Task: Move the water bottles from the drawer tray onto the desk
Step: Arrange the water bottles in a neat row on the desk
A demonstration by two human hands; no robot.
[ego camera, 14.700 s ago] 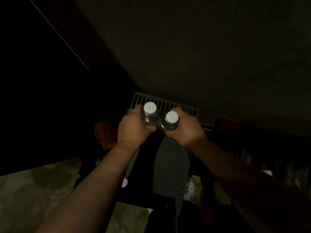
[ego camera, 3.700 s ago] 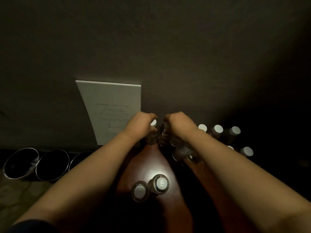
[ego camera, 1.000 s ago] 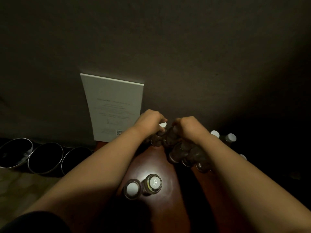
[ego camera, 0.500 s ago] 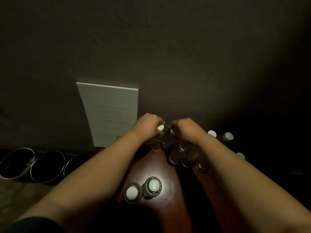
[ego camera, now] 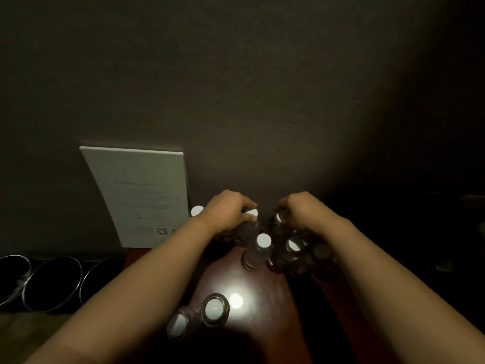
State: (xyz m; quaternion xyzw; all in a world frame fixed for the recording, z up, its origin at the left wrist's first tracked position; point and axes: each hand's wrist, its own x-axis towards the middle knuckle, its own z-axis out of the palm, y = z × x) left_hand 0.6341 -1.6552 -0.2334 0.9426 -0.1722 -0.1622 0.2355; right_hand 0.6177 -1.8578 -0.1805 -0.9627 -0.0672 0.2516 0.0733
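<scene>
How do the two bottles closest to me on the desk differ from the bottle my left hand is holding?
The two near white-capped clear bottles stand free at the front of the reddish-brown wooden desk, with no hand on them; the white-capped clear bottle at the back is gripped near its neck by the left hand. The near pair sits beside the bright light reflection, the held bottle in dimmer light. All three stand upright.

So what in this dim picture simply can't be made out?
Head view, the only one:
- Small print on the white card against the wall: too small.
- Bottles under the right hand: forearm and shadow hide them, so no count.
- Far right of the reddish wooden desk: lost in darkness.
- Leftmost round metal bowl: cut by the edge.
</scene>
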